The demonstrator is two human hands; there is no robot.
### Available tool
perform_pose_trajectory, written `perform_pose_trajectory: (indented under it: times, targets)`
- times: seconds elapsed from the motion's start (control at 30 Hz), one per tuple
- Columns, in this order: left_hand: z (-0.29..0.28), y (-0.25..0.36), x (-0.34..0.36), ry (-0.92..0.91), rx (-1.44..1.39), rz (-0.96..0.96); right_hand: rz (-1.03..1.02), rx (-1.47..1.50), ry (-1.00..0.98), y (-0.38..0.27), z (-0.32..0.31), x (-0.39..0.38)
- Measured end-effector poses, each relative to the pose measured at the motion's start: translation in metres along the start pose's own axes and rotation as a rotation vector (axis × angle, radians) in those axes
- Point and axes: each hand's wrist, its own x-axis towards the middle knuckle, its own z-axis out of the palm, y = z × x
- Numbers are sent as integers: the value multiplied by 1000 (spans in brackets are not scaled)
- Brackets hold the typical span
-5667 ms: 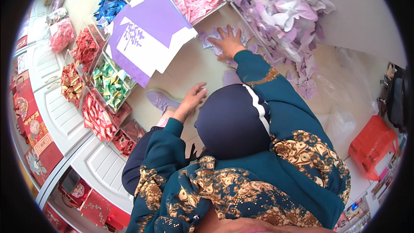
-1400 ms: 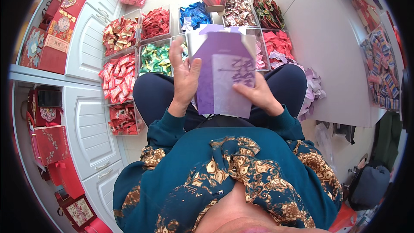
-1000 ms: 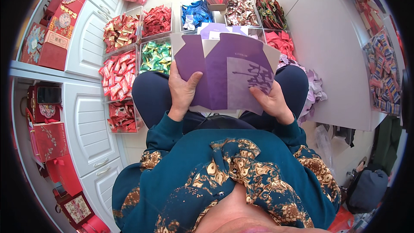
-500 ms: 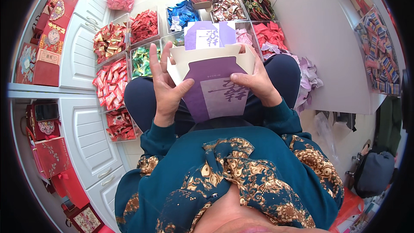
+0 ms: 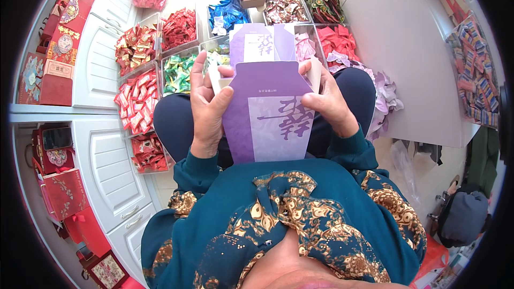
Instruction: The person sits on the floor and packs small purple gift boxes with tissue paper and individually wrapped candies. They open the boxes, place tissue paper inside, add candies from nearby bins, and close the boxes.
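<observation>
I hold a partly folded purple paper box (image 5: 267,128) with pale panels and white inner flaps over my lap. My left hand (image 5: 208,112) grips its left side with the thumb, its index finger raised. My right hand (image 5: 329,101) grips the right side, thumb on the front panel and fingers behind a white flap. Just beyond lie more purple-and-white box pieces (image 5: 258,40), partly hidden by the held one.
Clear bins hold red packets (image 5: 139,104), green packets (image 5: 176,72), blue wrappers (image 5: 227,13) and brown packets (image 5: 284,2). Lilac fabric pieces (image 5: 383,96) lie right of my knee. White cabinets (image 5: 101,69) with red gift boxes stand left; a white panel (image 5: 407,64) stands right.
Earlier I leaned rightward onto lilac pieces; then I held a flat purple sheet, which opened into a box shape. Since half a second ago its front panel has tilted upward, covering the white interior.
</observation>
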Motion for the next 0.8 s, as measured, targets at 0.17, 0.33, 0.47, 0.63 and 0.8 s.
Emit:
perform_pose_trajectory:
  times: [0.17, 0.33, 0.47, 0.63, 0.8]
  targets:
    - [-22, 8, 3, -171, -12, -51, 27, 245, -21, 8, -1, 3]
    - [-27, 14, 10, -141, 112, -201, 139, 84, -11, -3, 3, 6]
    - [-33, 24, 13, -226, 447, -164, 2, -109, 7, -14, 6, 5]
    - [-15, 26, -4, -190, 485, 54, -116, -332, 109, -17, 29, -8]
    - [8, 25, -7, 47, 239, -27, -193, -274, 267, -17, 43, -4]
